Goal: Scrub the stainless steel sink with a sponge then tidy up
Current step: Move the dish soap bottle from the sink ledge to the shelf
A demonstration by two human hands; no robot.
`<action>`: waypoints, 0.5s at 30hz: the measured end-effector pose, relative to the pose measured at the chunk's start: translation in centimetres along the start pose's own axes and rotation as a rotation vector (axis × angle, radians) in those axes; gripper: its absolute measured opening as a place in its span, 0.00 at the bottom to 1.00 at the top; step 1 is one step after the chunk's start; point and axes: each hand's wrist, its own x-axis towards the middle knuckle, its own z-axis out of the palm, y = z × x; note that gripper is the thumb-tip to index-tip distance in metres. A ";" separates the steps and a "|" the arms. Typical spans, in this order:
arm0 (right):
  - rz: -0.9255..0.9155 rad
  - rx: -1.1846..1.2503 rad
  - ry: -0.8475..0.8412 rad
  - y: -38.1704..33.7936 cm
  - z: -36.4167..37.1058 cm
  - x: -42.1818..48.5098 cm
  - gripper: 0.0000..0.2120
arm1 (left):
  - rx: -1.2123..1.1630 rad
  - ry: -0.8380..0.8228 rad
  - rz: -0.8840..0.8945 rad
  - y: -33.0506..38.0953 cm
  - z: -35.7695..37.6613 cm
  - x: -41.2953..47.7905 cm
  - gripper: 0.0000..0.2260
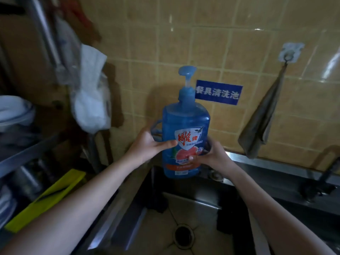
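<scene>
Soap bottle [185, 122] up, left hand [147, 142] wrapped round its side, right hand [213, 155] gripping low. The sink [202, 212] lies just below them; no sponge visible, so scrubbing looks unstarted.

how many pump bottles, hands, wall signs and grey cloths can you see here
pump bottles: 1, the blue pump bottle
hands: 2, left hand and right hand, both gripping it
wall signs: 1, the blue wall sign
grey cloths: 1, the grey cloth hanging from a hook
total: 5
</scene>
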 end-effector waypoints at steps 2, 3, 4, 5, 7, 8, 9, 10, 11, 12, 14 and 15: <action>-0.034 0.017 -0.053 -1.0 3.1 1.0 0.29 | 0.037 0.063 0.014 0.6 -3.0 -1.6 0.31; -0.052 0.031 -0.076 -1.5 4.6 1.5 0.30 | 0.058 0.084 0.017 0.9 -4.5 -2.5 0.31; -0.065 0.043 -0.095 -1.9 6.2 1.9 0.30 | 0.078 0.104 0.020 1.2 -6.1 -3.4 0.31; -0.076 0.054 -0.113 -2.4 7.8 2.3 0.29 | 0.091 0.123 0.025 1.4 -7.6 -4.3 0.32; -0.100 0.091 -0.162 -3.4 11.1 3.0 0.29 | 0.118 0.157 0.033 2.1 -10.7 -6.1 0.32; -0.110 0.115 -0.189 -3.9 12.6 3.3 0.29 | 0.145 0.174 0.035 2.4 -12.1 -7.0 0.32; -0.119 0.138 -0.217 -4.5 14.2 3.6 0.29 | 0.177 0.195 0.040 2.7 -13.5 -7.9 0.32; -0.127 0.156 -0.243 -5.1 15.7 3.9 0.29 | 0.201 0.218 0.049 2.9 -14.9 -8.8 0.32; -0.134 0.172 -0.275 -5.6 17.2 4.2 0.30 | 0.211 0.240 0.057 3.0 -16.3 -9.7 0.32; -0.142 0.187 -0.310 -6.1 18.7 4.4 0.30 | 0.211 0.262 0.058 3.2 -17.7 -10.6 0.31; -0.160 0.211 -0.372 -7.1 21.4 4.9 0.29 | 0.219 0.310 0.058 3.5 -20.1 -12.4 0.33; -0.167 0.222 -0.399 -7.6 22.7 5.0 0.29 | 0.233 0.332 0.062 3.7 -21.2 -13.3 0.33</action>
